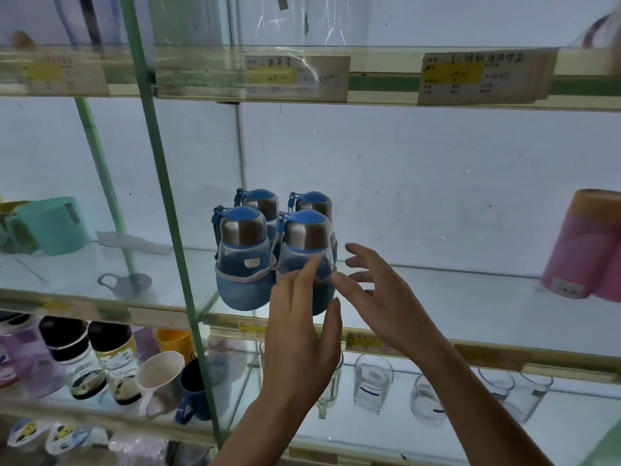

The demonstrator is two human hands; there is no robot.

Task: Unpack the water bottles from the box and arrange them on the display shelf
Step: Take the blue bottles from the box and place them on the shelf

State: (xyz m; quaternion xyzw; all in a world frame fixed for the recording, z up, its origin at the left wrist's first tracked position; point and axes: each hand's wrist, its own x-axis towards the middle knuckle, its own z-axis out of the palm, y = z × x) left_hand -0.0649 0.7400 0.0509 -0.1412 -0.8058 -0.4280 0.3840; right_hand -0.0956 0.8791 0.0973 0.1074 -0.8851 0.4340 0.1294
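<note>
Four blue water bottles (272, 250) stand clustered on the glass shelf (437, 297), near its front edge. Your left hand (299, 331), fingers straight, touches the front-right bottle (304, 237). Your right hand (379, 297) hovers over the shelf, fingers spread wide, holding nothing.

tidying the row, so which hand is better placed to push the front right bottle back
Probably left: the left hand is straight in front of the front right bottle, fingertips on it. The right hand sits off to its side, fingers spread.
</note>
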